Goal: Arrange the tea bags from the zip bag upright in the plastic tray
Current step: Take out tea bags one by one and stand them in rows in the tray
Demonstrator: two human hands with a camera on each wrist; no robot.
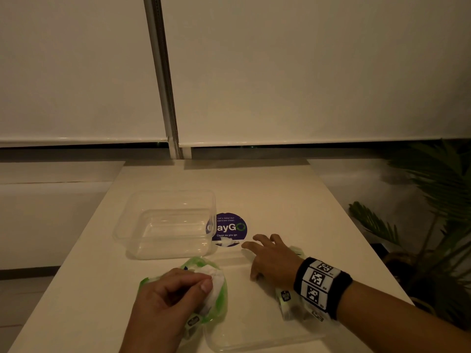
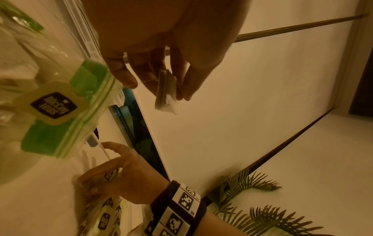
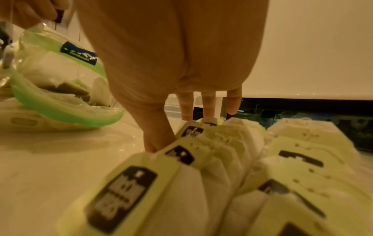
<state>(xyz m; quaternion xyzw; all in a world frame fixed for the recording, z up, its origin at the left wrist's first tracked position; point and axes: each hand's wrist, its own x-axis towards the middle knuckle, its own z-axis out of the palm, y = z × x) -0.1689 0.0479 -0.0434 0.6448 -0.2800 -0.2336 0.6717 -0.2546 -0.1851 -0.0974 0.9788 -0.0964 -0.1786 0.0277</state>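
My left hand [image 1: 204, 282] pinches a white tea bag [image 1: 215, 285] just above the open mouth of the green-edged zip bag [image 1: 216, 308], which lies on the table with more tea bags inside. In the left wrist view the pinched tea bag [image 2: 166, 92] hangs from the fingertips beside the zip bag [image 2: 60, 121]. My right hand [image 1: 266, 258] rests with straight fingers on rows of upright yellow-tagged tea bags [image 3: 201, 159] in a shallow clear tray [image 1: 254, 338] at the table's near right. Its thumb [image 3: 155, 138] touches the left row.
A deeper clear plastic container [image 1: 142, 233] stands empty at mid-left of the white table [image 1: 293, 200]. It partly covers a round purple sticker [image 1: 230, 229]. A potted palm [image 1: 433, 212] stands off the table's right edge. Lowered blinds fill the back.
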